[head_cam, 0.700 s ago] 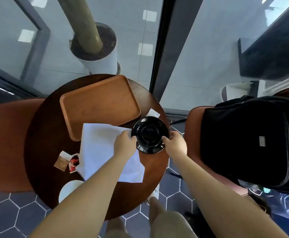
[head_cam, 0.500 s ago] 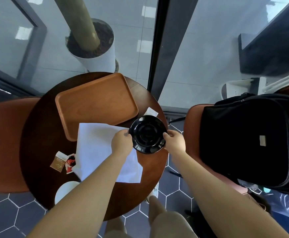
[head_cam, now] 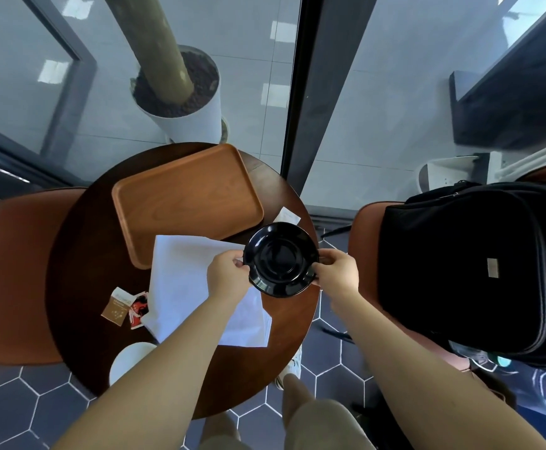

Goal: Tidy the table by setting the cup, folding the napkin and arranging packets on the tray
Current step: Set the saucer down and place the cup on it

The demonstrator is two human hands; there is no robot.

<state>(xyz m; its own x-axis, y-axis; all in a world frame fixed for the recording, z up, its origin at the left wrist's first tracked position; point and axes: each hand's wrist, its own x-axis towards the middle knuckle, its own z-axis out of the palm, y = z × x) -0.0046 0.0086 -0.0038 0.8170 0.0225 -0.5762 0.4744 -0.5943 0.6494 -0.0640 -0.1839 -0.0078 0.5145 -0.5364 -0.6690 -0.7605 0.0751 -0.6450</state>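
Observation:
A black saucer (head_cam: 280, 258) is held over the right side of the round dark table (head_cam: 80, 254). My left hand (head_cam: 228, 276) grips its left rim and my right hand (head_cam: 338, 274) grips its right rim. A white napkin (head_cam: 184, 280) lies spread out on the table under my left hand. The wooden tray (head_cam: 184, 203) sits bare at the far side. A brown packet (head_cam: 118, 306) and a red packet (head_cam: 138, 310) lie left of the napkin. A white packet (head_cam: 286, 216) lies beyond the saucer. A white cup (head_cam: 128, 360) stands near the front edge, partly hidden by my left arm.
Brown chairs stand on both sides; the right chair (head_cam: 365, 228) carries a black backpack (head_cam: 479, 271). A white planter (head_cam: 184, 105) with a trunk stands behind the glass wall beyond the table. My legs are below the table's front edge.
The saucer and both hands have stayed almost in place; the view has shifted slightly. Nothing on the table has moved.

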